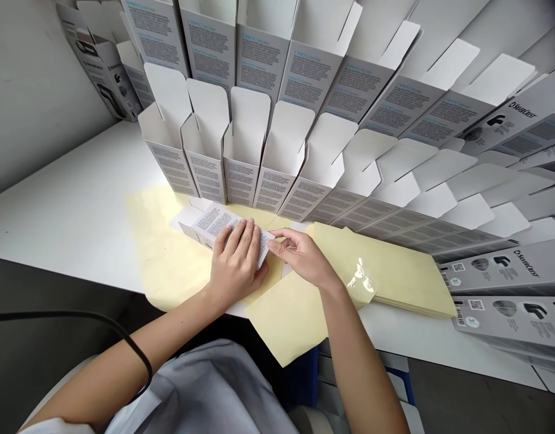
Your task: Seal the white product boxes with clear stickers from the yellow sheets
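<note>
Left hand (235,262) lying with fingers spread, pressing down on a printed white carton (216,224); right hand (299,256) pinching the carton's end between thumb and forefinger. The carton rests on pale yellow backing sheets (169,256), with glossy clear labels (361,276) on a sheet by the right wrist. Open cartons (277,175) stand in close rows just behind, on the counter (64,181). Risks: heavy pressure could crease the thin card; a careless swing could topple the rows.
</note>
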The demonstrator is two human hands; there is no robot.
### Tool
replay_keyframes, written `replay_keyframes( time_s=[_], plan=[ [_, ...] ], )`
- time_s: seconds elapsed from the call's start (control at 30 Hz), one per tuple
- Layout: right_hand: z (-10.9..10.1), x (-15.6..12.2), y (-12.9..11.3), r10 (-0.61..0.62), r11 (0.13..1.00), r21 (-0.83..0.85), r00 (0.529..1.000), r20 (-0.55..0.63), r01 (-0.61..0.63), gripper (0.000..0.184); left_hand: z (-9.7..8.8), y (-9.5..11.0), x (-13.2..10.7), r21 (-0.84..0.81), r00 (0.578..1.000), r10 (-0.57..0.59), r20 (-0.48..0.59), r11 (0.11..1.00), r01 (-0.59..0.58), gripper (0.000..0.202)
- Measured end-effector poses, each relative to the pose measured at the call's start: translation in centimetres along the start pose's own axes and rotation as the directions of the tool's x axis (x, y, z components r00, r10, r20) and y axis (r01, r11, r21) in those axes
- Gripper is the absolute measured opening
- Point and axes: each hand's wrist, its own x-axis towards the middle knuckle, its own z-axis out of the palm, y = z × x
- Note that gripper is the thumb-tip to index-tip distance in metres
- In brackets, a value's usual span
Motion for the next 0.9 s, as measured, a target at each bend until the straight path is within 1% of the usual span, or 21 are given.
replay_keyframes(
  time_s=[0.1,0.17,0.3,0.5,0.63,0.73,0.8,0.9],
  plan=[
    [-0.9,0.2,-0.5,0.016,0.992,-0.129,0.997,0.076,-0.006,0.046,0.1,0.0,0.0,0.001,1.0,-0.001,-0.01,1.0,0.001,0.059],
    [-1.3,0.5,-0.9,0.032,0.979,-0.205,0.992,0.119,-0.007,0.05,0.1,0.0,-0.1,-0.002,1.0,0.001,-0.018,1.0,-0.001,0.06],
    [-1.5,1.1,-1.2,0.015,0.97,-0.24,0.987,0.157,0.024,0.043,0.1,0.0,-0.1,-0.005,1.0,-0.002,-0.018,1.0,0.002,0.059],
    [-1.4,1.4,-0.8,-0.013,0.971,-0.236,0.989,0.147,0.048,0.036,0.1,0.0,-0.1,-0.006,1.0,-0.001,-0.017,1.0,0.001,0.059],
    [-1.3,1.5,-0.6,-0.102,0.935,-0.327,0.987,0.127,0.139,0.032,0.1,0.0,0.0,-0.007,1.0,0.004,-0.02,1.0,-0.004,0.06],
    [-1.2,1.7,-0.6,-0.157,0.901,-0.39,0.981,0.112,0.189,0.024,0.0,0.0,0.0,-0.006,1.0,0.005,-0.018,1.0,-0.005,0.059],
    [-1.1,1.8,-0.5,-0.174,0.894,-0.4,0.98,0.102,0.2,0.018,0.0,0.0,0.1,-0.004,1.0,0.006,-0.021,1.0,-0.006,0.058],
    [-1.1,2.1,-0.3,-0.193,0.903,-0.371,0.976,0.097,0.216,0.012,-0.1,0.0,0.1,0.004,1.0,0.014,-0.027,1.0,-0.014,0.057]
  ],
)
